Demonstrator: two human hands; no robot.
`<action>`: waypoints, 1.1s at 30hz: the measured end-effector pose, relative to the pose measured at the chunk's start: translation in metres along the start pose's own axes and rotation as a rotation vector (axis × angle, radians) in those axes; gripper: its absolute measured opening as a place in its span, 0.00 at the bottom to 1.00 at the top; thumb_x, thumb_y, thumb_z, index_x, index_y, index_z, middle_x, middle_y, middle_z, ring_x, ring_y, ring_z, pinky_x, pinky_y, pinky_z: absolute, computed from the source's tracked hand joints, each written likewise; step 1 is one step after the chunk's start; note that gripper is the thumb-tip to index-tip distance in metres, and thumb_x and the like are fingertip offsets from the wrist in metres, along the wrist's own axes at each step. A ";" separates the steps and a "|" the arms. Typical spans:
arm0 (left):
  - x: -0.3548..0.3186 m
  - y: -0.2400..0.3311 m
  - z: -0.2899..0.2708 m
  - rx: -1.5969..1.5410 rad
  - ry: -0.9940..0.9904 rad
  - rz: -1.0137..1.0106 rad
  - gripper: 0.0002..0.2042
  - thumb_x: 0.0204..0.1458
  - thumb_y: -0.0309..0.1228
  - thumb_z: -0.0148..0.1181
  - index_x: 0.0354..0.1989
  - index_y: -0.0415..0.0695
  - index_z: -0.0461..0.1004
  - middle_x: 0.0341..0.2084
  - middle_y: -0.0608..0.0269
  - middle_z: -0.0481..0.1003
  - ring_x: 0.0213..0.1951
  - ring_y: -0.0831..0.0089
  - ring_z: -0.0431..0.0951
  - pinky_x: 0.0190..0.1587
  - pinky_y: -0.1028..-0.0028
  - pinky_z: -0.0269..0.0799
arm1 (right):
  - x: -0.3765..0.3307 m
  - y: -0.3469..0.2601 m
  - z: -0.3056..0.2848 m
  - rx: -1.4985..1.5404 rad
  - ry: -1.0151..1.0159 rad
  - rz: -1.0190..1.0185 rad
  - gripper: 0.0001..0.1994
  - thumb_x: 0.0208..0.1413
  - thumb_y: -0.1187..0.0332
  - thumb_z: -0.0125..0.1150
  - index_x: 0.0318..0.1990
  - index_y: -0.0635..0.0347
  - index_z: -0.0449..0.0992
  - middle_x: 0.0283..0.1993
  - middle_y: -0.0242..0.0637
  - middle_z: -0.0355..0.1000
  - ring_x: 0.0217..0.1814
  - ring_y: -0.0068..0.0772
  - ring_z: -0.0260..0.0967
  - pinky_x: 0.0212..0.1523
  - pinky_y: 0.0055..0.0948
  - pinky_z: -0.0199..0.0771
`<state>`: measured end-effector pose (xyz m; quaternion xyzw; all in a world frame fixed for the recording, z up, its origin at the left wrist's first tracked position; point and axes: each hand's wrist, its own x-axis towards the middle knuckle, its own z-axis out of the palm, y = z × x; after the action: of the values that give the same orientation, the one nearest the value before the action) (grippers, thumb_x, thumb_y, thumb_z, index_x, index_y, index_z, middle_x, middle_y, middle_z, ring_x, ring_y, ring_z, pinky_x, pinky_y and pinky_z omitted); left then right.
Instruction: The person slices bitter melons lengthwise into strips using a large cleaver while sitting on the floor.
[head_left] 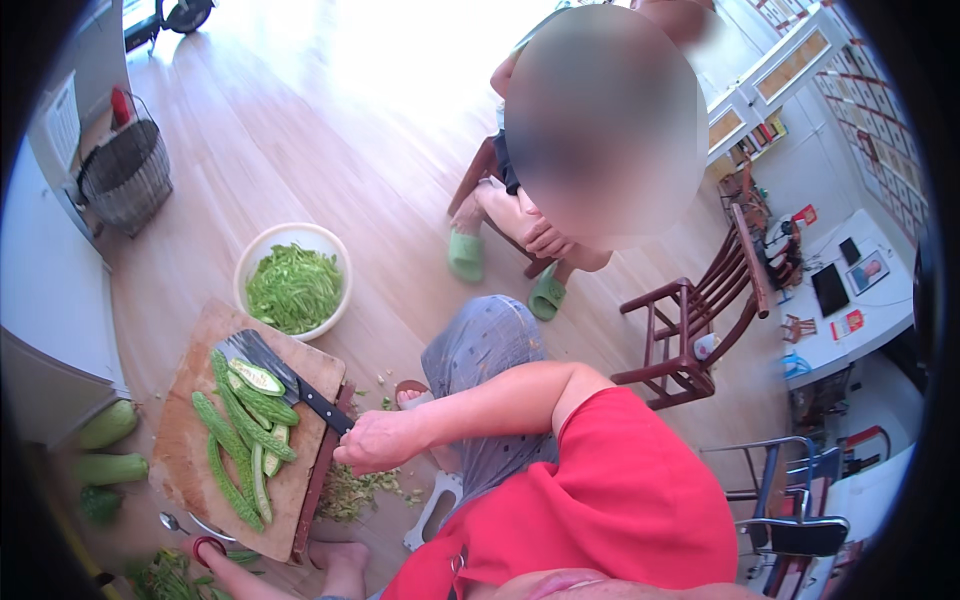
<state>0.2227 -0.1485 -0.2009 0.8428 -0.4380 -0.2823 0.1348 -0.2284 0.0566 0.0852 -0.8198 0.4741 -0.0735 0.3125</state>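
My right hand [372,442] is closed round the black handle of a cleaver [322,408]. Its broad blade rests at the far side of a wooden chopping board [178,440], beside several halved green bitter melons [240,440]. Some halves lie cut face up, showing a pale inside. My left arm reaches down past the board's near left corner, with a red bracelet [207,550] at the wrist. Its fingers are hidden from view. Just past the board stands a white bowl [345,280] filled with sliced green bitter melon [293,288].
Scraps [350,492] litter the floor by the board. Large green gourds [112,468] and a spoon [172,522] lie at left. A wire basket [125,175] stands farther off. Another person sits ahead, wearing green slippers [465,257]. A wooden chair [685,310] is at right.
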 end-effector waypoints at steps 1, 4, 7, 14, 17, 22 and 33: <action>-0.003 0.013 -0.016 -0.060 0.020 0.005 0.14 0.46 0.26 0.48 0.43 0.38 0.69 0.24 0.54 0.73 0.25 0.66 0.74 0.28 0.69 0.69 | -0.005 -0.002 0.000 0.012 0.031 -0.006 0.13 0.45 0.62 0.55 0.26 0.64 0.63 0.21 0.44 0.67 0.26 0.48 0.68 0.26 0.40 0.68; -0.029 0.056 -0.082 -0.261 0.083 0.038 0.14 0.46 0.26 0.48 0.43 0.38 0.68 0.24 0.55 0.73 0.24 0.66 0.73 0.27 0.70 0.69 | -0.015 -0.006 -0.001 0.010 0.091 -0.067 0.13 0.45 0.63 0.55 0.27 0.64 0.64 0.22 0.44 0.67 0.27 0.48 0.68 0.27 0.41 0.68; -0.067 0.102 -0.133 -0.428 0.041 0.102 0.15 0.46 0.26 0.49 0.43 0.38 0.68 0.23 0.56 0.73 0.24 0.67 0.73 0.27 0.71 0.69 | -0.022 -0.010 0.001 0.080 0.203 -0.054 0.13 0.43 0.62 0.56 0.25 0.64 0.66 0.21 0.46 0.68 0.28 0.49 0.68 0.29 0.42 0.67; -0.246 0.192 -0.121 -0.381 -0.632 0.685 0.12 0.44 0.18 0.51 0.40 0.39 0.68 0.25 0.64 0.72 0.21 0.80 0.70 0.21 0.83 0.65 | -0.025 -0.027 -0.017 0.005 0.619 -0.240 0.07 0.45 0.67 0.54 0.27 0.60 0.66 0.29 0.40 0.64 0.28 0.43 0.65 0.27 0.38 0.67; -0.344 0.209 -0.098 -0.182 -0.890 0.834 0.08 0.43 0.20 0.54 0.33 0.39 0.70 0.23 0.66 0.72 0.23 0.82 0.71 0.21 0.83 0.65 | -0.026 -0.027 -0.015 -0.036 0.794 -0.399 0.10 0.41 0.66 0.56 0.30 0.61 0.69 0.33 0.42 0.64 0.37 0.43 0.63 0.34 0.37 0.66; -0.402 0.214 -0.086 -0.306 -1.069 0.865 0.07 0.41 0.17 0.56 0.30 0.39 0.68 0.23 0.68 0.72 0.25 0.83 0.71 0.28 0.83 0.68 | -0.038 -0.023 -0.004 0.422 0.265 -0.116 0.12 0.52 0.62 0.50 0.35 0.63 0.69 0.26 0.44 0.69 0.29 0.42 0.69 0.32 0.36 0.67; -0.403 0.241 -0.107 -0.260 -0.780 0.878 0.06 0.47 0.24 0.56 0.31 0.39 0.66 0.20 0.65 0.72 0.19 0.84 0.69 0.19 0.85 0.63 | -0.055 -0.015 -0.013 0.485 0.353 -0.074 0.11 0.49 0.65 0.49 0.30 0.64 0.72 0.23 0.48 0.69 0.27 0.47 0.68 0.29 0.39 0.67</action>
<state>-0.0574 0.0379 0.1439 0.3939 -0.7243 -0.5397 0.1702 -0.2526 0.1015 0.1141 -0.7125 0.4597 -0.3372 0.4091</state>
